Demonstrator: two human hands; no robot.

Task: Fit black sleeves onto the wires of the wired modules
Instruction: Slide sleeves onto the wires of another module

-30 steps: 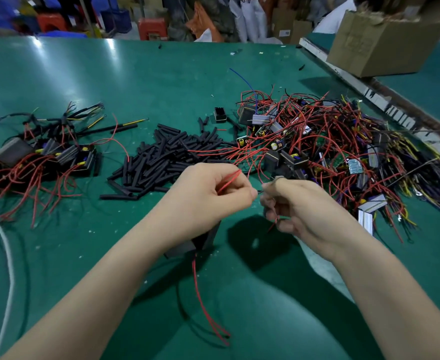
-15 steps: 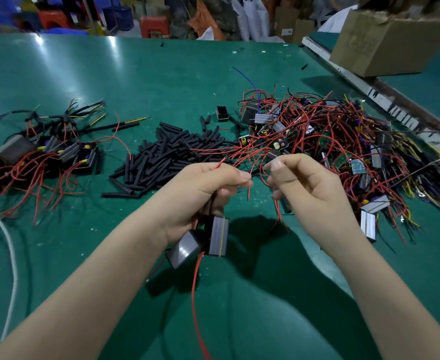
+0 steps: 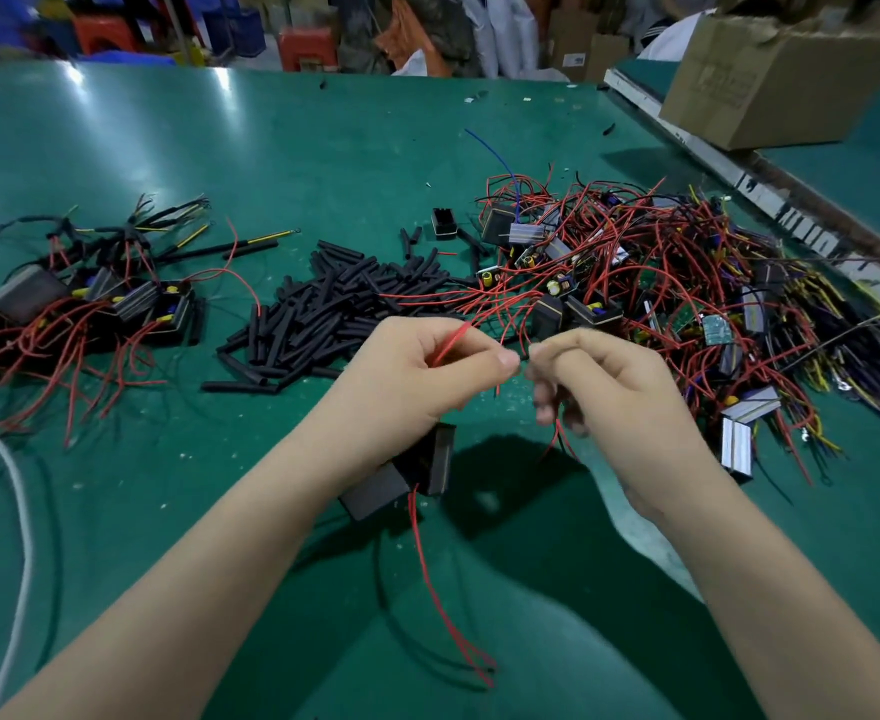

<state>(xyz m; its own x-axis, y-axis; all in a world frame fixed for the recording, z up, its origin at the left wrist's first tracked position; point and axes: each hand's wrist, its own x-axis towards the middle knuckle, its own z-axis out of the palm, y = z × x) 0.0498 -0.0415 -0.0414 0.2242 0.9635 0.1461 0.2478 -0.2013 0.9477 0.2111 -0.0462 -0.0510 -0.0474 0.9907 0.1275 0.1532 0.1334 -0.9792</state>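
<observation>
Two black modules (image 3: 406, 475) hang under the left hand (image 3: 417, 376), just above the green bench (image 3: 281, 148), with red wires (image 3: 443, 605) trailing from them toward the near edge. The left hand's fingers are curled, and its thumb and forefinger pinch a red wire (image 3: 450, 343) that rises out of the fist. The right hand (image 3: 609, 387) meets it fingertip to fingertip, also curled, pinching something too small and blurred to make out; thin red strands (image 3: 557, 439) dangle below its fingers. Whether a sleeve is on the wire cannot be told.

Just beyond the modules, past the left hand, lies the pile of loose black sleeves (image 3: 333, 304), short tubes heaped in a long mound. Farther from the modules and to the right of that pile spreads a large tangle of unsleeved modules (image 3: 661, 283), red, yellow and dark wires knotted over small black blocks and green circuit boards. To the far left of the modules sits a smaller heap of finished modules (image 3: 89, 298), their wires bundled in black tubing, with a few yellow tips showing. A white cable (image 3: 16, 491) curves along the left edge of the bench. Well beyond the modules, at the far right, a cardboard box (image 3: 770, 80) stands on a neighbouring surface.
</observation>
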